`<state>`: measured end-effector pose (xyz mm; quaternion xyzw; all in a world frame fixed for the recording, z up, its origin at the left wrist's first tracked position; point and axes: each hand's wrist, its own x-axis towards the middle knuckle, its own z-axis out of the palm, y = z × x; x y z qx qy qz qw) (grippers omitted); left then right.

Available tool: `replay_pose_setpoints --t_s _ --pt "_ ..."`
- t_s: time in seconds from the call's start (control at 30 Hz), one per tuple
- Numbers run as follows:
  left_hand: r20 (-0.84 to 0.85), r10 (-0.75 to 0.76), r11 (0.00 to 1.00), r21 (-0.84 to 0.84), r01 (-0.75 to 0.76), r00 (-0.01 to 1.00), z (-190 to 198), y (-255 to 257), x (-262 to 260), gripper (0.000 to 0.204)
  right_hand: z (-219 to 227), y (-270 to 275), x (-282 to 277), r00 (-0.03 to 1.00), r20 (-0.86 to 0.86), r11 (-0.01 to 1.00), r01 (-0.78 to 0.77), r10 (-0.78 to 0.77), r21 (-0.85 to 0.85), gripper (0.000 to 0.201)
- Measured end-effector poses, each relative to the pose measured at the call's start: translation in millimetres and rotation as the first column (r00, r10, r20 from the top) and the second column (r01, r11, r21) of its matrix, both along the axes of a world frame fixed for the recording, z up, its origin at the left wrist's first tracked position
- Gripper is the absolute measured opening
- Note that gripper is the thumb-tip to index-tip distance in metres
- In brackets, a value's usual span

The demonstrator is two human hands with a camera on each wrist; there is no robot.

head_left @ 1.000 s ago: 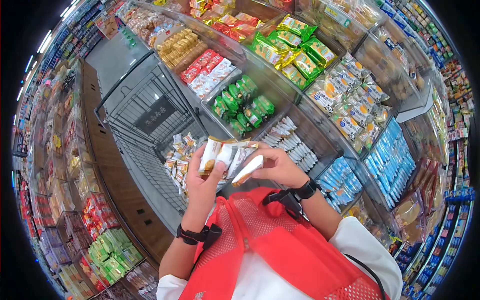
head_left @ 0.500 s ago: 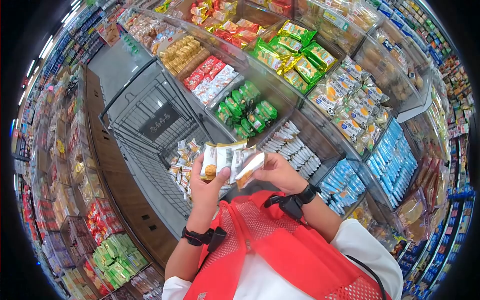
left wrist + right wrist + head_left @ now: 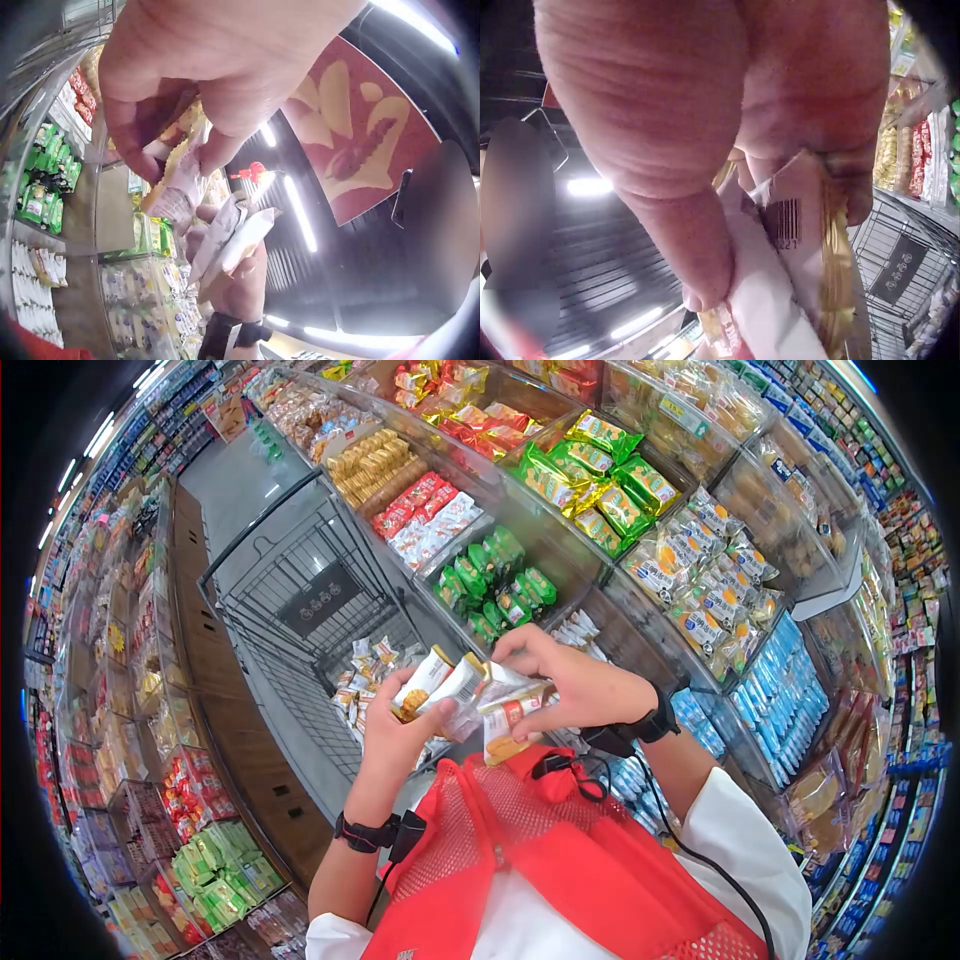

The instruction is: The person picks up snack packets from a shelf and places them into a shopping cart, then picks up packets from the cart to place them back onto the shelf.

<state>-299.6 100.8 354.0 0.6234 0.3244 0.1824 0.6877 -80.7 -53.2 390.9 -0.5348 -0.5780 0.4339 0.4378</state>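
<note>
Closest to me, over the red mesh vest [image 3: 560, 860], I have both hands up in front of the chest, meeting on a small bundle of snack packets [image 3: 470, 695]. My left hand [image 3: 395, 735] grips the bundle from below, thumb and fingers curled round several white and orange packets that fan out above it. My right hand [image 3: 575, 685] comes in from the other side, its fingers pinching one packet [image 3: 505, 725] that hangs down with its printed face towards me, touching the rest of the bundle. The left wrist view shows the same from underneath: fingers closed on a crinkled packet end [image 3: 176, 187], and the other hand [image 3: 240, 281] beyond it holding two more packets [image 3: 232, 240]. The right wrist view is mostly palm, but I can make out a barcode on the packet [image 3: 791, 225] clamped under the thumb.

Just past the hands stands a wire shopping cart [image 3: 300, 600], with a heap of small snack packs [image 3: 365, 670] lying in its basket. To the right of the cart, the shelf bins run away from me: white packs [image 3: 575, 630] nearest, then green packs [image 3: 495, 585], red and white packs [image 3: 425, 510], and yellow-green bags [image 3: 590, 470] further up. Blue packs [image 3: 780, 690] fill a bin at the right. An aisle floor [image 3: 230, 480] stretches off behind the cart.
</note>
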Motion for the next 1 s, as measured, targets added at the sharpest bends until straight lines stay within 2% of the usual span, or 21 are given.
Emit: replay_pose_setpoints --t_s 0.03,0.07,0.17,0.2,0.27,0.3,0.37,0.4,0.5,0.6,0.63,0.7,0.8,0.87,0.93,1.0 --pt "-0.010 0.003 1.000 -0.014 -0.003 1.000 3 -3 -1 0.047 3 3 2 0.999 0.021 0.998 -0.023 0.024 -0.058 0.080" --pt "-0.021 0.004 1.000 -0.027 -0.005 1.000 3 -5 -1 0.047 10 10 1 0.985 0.164 0.996 -0.069 0.059 0.055 0.067" --pt "0.017 -0.004 0.995 -0.100 0.006 1.000 -9 -4 -6 0.045 5 27 1 0.946 0.284 0.935 -0.236 0.158 0.264 0.052" --pt "-0.018 -0.008 0.990 -0.141 0.006 1.000 -11 -3 -8 0.045 11 30 -2 0.939 0.322 0.925 -0.223 0.119 0.307 0.042" --pt "-0.086 -0.012 0.974 -0.226 -0.007 0.996 -14 0 -11 0.045 11 40 -6 0.931 0.321 0.938 -0.257 0.175 0.233 0.043" --pt "-0.020 -0.002 0.950 -0.311 -0.005 1.000 -14 -2 -12 0.047 12 43 -7 0.925 0.322 0.942 -0.272 0.199 0.198 0.043" --pt "0.114 0.033 0.888 -0.459 0.023 0.993 -13 -3 -16 0.050 13 43 -8 0.921 0.363 0.967 -0.207 0.142 0.148 0.042" --pt "0.155 0.028 0.895 -0.444 0.044 0.988 -19 -3 -19 0.058 13 42 -10 0.917 0.382 0.977 -0.173 0.114 0.125 0.042" --pt "0.200 0.004 0.946 -0.319 0.061 0.980 -19 -7 -23 0.061 3 40 -12 0.958 0.273 0.968 -0.147 0.088 0.205 0.040" --pt "0.205 0.016 0.927 -0.369 0.063 0.979 -14 -6 -20 0.063 -13 38 -17 0.998 -0.061 0.984 0.031 -0.020 0.174 0.039" --pt "0.202 0.017 0.948 -0.314 0.048 0.979 -17 -7 -18 0.063 -19 37 -21 0.982 -0.179 0.985 0.091 -0.064 0.147 0.039" --pt "0.194 0.018 0.979 -0.203 0.022 0.981 -24 -10 -13 0.062 -28 34 -29 0.902 -0.401 0.977 0.203 -0.158 0.070 0.039" --pt "0.193 0.067 0.959 -0.284 -0.010 0.979 -20 -13 -10 0.059 -29 32 -31 0.752 -0.607 0.930 0.363 -0.256 0.058 0.037" --pt "0.179 0.093 0.911 -0.411 -0.011 0.979 -20 -13 -9 0.059 -33 33 -27 0.591 -0.730 0.860 0.511 -0.343 0.010 0.035" --pt "0.160 0.117 0.864 -0.504 -0.020 0.980 -23 -16 -10 0.057 -30 33 -26 0.407 -0.822 0.776 0.627 -0.398 -0.066 0.033" --pt "0.139 0.140 0.827 -0.561 -0.039 0.980 -27 -20 -13 0.056 -33 23 -18 0.416 -0.747 0.719 0.685 -0.518 -0.118 0.032"
